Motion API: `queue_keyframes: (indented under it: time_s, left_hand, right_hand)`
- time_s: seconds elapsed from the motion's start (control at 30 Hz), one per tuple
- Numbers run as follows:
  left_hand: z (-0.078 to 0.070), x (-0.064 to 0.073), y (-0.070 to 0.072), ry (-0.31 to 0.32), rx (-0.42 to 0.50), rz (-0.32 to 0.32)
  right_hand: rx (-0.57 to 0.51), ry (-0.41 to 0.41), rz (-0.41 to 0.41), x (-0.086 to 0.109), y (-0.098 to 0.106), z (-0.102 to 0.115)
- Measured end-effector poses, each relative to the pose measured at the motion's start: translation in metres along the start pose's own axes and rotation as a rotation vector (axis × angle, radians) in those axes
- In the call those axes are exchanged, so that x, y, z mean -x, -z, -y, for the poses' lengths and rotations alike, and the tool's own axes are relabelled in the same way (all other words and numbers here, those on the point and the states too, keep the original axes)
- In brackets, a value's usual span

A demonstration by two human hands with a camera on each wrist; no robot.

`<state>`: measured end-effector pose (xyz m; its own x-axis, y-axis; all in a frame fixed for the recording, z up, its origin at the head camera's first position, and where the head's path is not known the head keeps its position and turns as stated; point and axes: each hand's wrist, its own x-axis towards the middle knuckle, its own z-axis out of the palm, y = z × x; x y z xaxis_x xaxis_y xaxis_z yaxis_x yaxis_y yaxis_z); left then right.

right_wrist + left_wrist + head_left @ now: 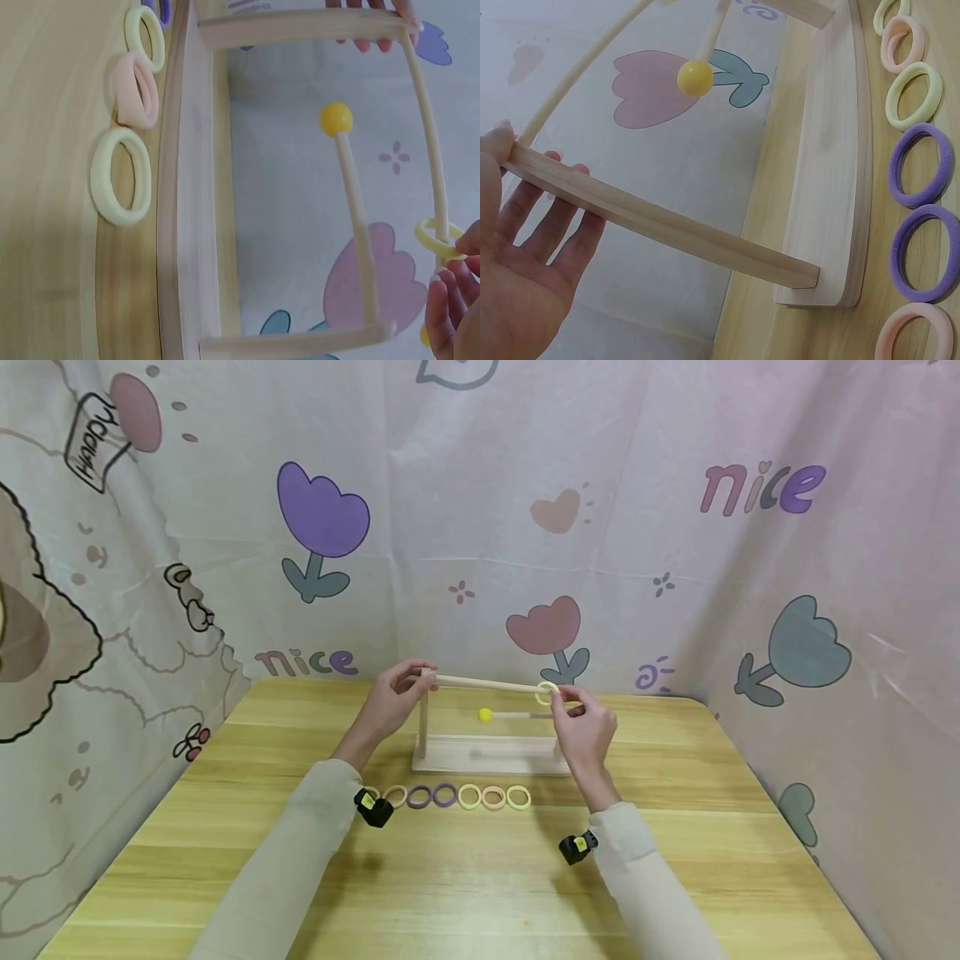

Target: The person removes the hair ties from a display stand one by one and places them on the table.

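Note:
A wooden stand (491, 753) has two upright posts and two rods. My left hand (393, 693) grips the top of the left post (667, 217), thumb on one side and fingers behind. From there the upper rod (487, 682) runs across to the right. Around its far part hangs a pale yellow hair tie (435, 238), which my right hand (585, 727) pinches between thumb and fingers. Below, the other rod (356, 217) comes off the right post (300, 341) and ends in a yellow ball (485, 715). A second yellow ball (425, 335) shows partly behind my right hand.
In front of the stand, a row of hair ties lies on the wooden table (480, 893): purple ones (922, 165), pale yellow ones (120, 176) and peach ones (135, 90). A printed cloth (480, 527) hangs behind the table.

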<state>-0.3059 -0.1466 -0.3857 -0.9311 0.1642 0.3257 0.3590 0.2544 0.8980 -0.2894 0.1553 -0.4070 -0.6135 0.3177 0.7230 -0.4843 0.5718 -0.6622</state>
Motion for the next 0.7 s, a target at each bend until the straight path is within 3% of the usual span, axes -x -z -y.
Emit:
queue_keyframes:
  time_s: [0.7]
  left_hand:
    - [0.002,0.000,0.002,-0.032,-0.014,-0.007]
  right_hand:
    - [0.033,-0.163,-0.039,-0.006,0.026,-0.017]
